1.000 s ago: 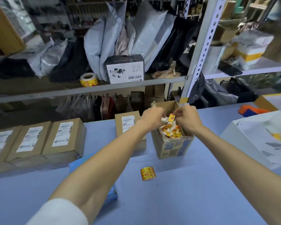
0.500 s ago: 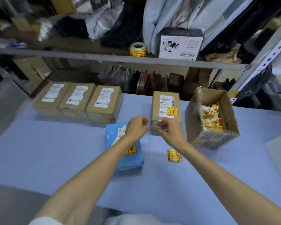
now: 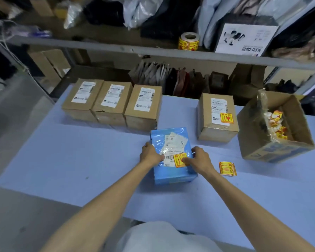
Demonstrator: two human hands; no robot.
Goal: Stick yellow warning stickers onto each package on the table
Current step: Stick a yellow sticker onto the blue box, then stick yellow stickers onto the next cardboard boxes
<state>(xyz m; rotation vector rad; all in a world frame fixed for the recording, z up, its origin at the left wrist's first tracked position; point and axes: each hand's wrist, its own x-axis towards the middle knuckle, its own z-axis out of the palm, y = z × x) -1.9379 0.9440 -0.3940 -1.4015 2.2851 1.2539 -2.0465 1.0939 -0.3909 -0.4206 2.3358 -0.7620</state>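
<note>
A blue plastic-wrapped package (image 3: 171, 173) lies on the lilac table (image 3: 80, 160) with a yellow warning sticker (image 3: 178, 160) beside its white label. My left hand (image 3: 150, 154) grips its left edge. My right hand (image 3: 199, 159) grips its right edge, thumb on the sticker. Behind to the right a brown box (image 3: 216, 128) carries a yellow sticker (image 3: 226, 117). Three brown boxes (image 3: 113, 106) with only white labels stand in a row at the back left. A small stack of loose stickers (image 3: 226, 168) lies right of my right hand.
An open carton (image 3: 258, 151) holding crumpled sticker scraps stands at the right. A roll of yellow stickers (image 3: 189, 41) sits on the metal shelf (image 3: 98, 47) above, among bags and a white box (image 3: 244, 39). The table's front edge is close to my body.
My hands left the open carton, came back over the table and dropped onto the blue package, one at each side. The view tilted down and left.
</note>
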